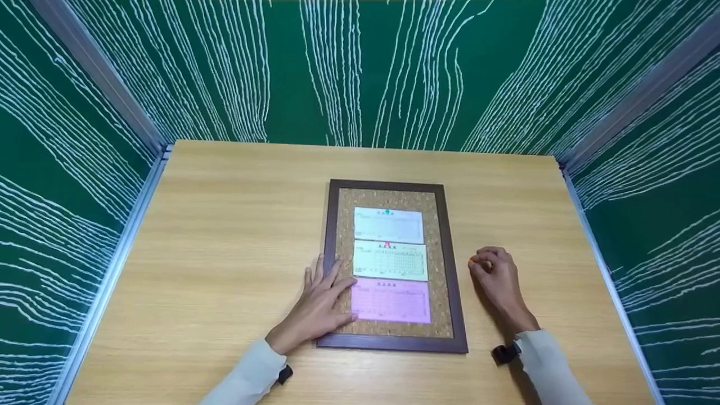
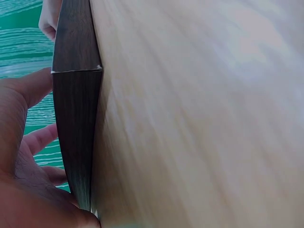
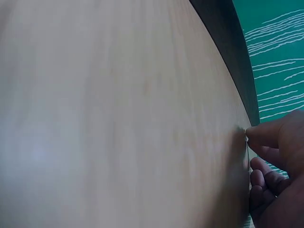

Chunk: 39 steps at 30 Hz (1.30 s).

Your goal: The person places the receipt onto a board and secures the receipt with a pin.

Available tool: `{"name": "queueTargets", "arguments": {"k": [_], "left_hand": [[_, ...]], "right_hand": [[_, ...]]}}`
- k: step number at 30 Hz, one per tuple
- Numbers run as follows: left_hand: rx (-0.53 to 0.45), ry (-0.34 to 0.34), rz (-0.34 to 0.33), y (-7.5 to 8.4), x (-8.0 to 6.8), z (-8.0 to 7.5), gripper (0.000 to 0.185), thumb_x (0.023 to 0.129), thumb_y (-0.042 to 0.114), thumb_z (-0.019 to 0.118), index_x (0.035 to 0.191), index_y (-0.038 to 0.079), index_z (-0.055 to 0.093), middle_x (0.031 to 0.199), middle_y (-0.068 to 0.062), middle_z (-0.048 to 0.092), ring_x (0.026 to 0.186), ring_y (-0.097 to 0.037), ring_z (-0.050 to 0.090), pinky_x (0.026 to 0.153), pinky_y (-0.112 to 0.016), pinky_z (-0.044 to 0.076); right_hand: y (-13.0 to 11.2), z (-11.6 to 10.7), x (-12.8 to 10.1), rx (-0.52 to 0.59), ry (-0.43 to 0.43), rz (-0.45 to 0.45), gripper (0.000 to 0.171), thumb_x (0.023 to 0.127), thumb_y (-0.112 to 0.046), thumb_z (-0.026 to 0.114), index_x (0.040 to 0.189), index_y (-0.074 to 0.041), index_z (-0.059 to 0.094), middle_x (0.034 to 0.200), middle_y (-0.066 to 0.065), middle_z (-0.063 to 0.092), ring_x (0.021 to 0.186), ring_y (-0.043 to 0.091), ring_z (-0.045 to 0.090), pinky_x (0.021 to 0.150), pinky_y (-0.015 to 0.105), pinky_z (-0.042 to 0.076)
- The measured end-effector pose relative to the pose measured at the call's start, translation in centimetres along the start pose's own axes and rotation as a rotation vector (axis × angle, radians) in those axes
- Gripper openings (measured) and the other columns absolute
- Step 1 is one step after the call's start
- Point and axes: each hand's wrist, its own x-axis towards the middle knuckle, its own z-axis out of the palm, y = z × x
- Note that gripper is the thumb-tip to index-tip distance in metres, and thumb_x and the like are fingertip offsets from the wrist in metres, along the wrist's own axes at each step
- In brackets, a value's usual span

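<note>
Left hand lies flat, fingers straight and spread, in the lower middle of the head view — palm on the dark wooden frame's left rail, fingertips reaching onto the cork. Nothing is held in that grip; it simply presses down on the cork board. The left wrist view shows the same thing edge-on: the frame's dark rail running top to bottom, the open palm alongside it at lower left.

Right hand sits right of centre, just beside the board's right rail but apart from it, knuckles curled. Its grip is closed tight on a small orange thing — a pushpin by the look of it, though it is too small to be sure. In the right wrist view the fingertips meet against the counter at the right edge of the frame; the pinched thing itself is hardly visible there.

On the cork, three slips stacked in a column: a white slip at the top with a green pin, a pale yellow slip in the middle with a red pin, and a pink slip lowest, touching the left fingertips.

Around it all, the light wooden counter and green walls with white wavy lines.
</note>
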Motion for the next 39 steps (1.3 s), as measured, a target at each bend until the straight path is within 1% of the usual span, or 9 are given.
{"name": "queueTargets", "arguments": {"k": [3, 8, 13, 16, 22, 25, 30, 36, 39], "left_hand": [[0.005, 0.002, 0.0, -0.1, -0.2, 0.1, 0.072, 0.091, 0.04, 0.089, 0.154, 0.015, 0.064, 0.182, -0.021, 0.02, 0.166, -0.054, -0.008, 0.128, -0.077, -0.002], [0.002, -0.004, -0.005, 0.0, -0.3, 0.1, 0.072, 0.093, 0.044, 0.087, 0.154, 0.014, 0.064, 0.181, -0.021, 0.021, 0.166, -0.054, -0.007, 0.128, -0.077, 0.0], [-0.004, -0.004, -0.007, 0.1, -0.3, 0.0, 0.072, 0.093, 0.044, 0.087, 0.154, 0.014, 0.064, 0.181, -0.021, 0.021, 0.167, -0.053, -0.007, 0.129, -0.077, -0.001], [-0.004, -0.007, -0.009, 0.1, -0.3, 0.0, 0.072, 0.093, 0.043, 0.087, 0.155, 0.014, 0.064, 0.181, -0.021, 0.021, 0.167, -0.053, -0.007, 0.129, -0.077, -0.002], [-0.002, -0.011, -0.015, 0.3, -0.2, 0.0, 0.073, 0.092, 0.043, 0.087, 0.155, 0.014, 0.063, 0.182, -0.02, 0.021, 0.167, -0.053, -0.007, 0.129, -0.076, -0.002], [0.002, -0.009, -0.015, 0.3, -0.2, 0.0, 0.072, 0.093, 0.042, 0.086, 0.154, 0.014, 0.064, 0.182, -0.019, 0.022, 0.167, -0.053, -0.006, 0.129, -0.077, -0.002], [0.014, 0.001, -0.011, 0.2, 0.0, 0.0, 0.067, 0.094, 0.04, 0.085, 0.153, 0.014, 0.065, 0.181, -0.02, 0.024, 0.167, -0.053, -0.005, 0.129, -0.077, 0.0], [0.003, 0.0, -0.001, 0.1, 0.2, 0.0, 0.068, 0.094, 0.038, 0.084, 0.154, 0.012, 0.064, 0.18, -0.023, 0.025, 0.166, -0.055, -0.005, 0.128, -0.078, 0.001], [0.001, -0.004, -0.003, 0.1, 0.2, 0.0, 0.07, 0.094, 0.039, 0.084, 0.154, 0.011, 0.063, 0.18, -0.024, 0.025, 0.166, -0.055, -0.005, 0.128, -0.078, 0.001]], "right_hand": [[-0.2, 0.1, 0.0, -0.001, -0.008, 0.018, 0.005, 0.099, 0.004, 0.077, 0.1, 0.008, 0.079, 0.125, 0.024, 0.067, 0.117, 0.038, 0.06, 0.09, 0.017, 0.042], [-0.3, 0.1, -0.1, -0.007, -0.01, 0.026, 0.005, 0.099, 0.003, 0.078, 0.098, 0.008, 0.079, 0.123, 0.025, 0.068, 0.118, 0.04, 0.059, 0.09, 0.027, 0.044], [-0.4, 0.1, 0.0, -0.01, 0.001, 0.019, 0.006, 0.099, 0.004, 0.078, 0.095, 0.008, 0.079, 0.121, 0.024, 0.07, 0.115, 0.04, 0.06, 0.089, 0.031, 0.043], [-0.4, 0.0, 0.0, -0.016, 0.004, 0.021, 0.006, 0.098, 0.004, 0.079, 0.094, 0.008, 0.078, 0.12, 0.024, 0.07, 0.114, 0.039, 0.06, 0.089, 0.028, 0.043], [-0.5, -0.2, -0.2, 0.005, -0.008, 0.033, 0.006, 0.099, 0.004, 0.078, 0.1, 0.01, 0.078, 0.121, 0.023, 0.069, 0.112, 0.034, 0.06, 0.085, 0.009, 0.041], [-0.6, -0.3, -0.2, 0.022, -0.014, 0.042, 0.005, 0.099, 0.006, 0.077, 0.101, 0.01, 0.079, 0.123, 0.024, 0.068, 0.112, 0.035, 0.062, 0.084, 0.004, 0.041], [-0.9, -0.5, -0.2, 0.044, -0.014, 0.059, 0.004, 0.1, 0.005, 0.077, 0.101, 0.009, 0.078, 0.124, 0.023, 0.068, 0.105, 0.033, 0.067, 0.082, 0.003, 0.044], [-1.4, -0.6, -0.3, 0.092, -0.004, 0.054, 0.004, 0.099, 0.006, 0.078, 0.101, 0.009, 0.078, 0.123, 0.021, 0.068, 0.094, 0.014, 0.065, 0.078, 0.005, 0.049], [-1.6, -0.7, -0.4, 0.112, 0.001, 0.044, 0.005, 0.098, 0.008, 0.077, 0.102, 0.01, 0.079, 0.121, 0.022, 0.068, 0.091, 0.01, 0.063, 0.076, 0.006, 0.049]]}}
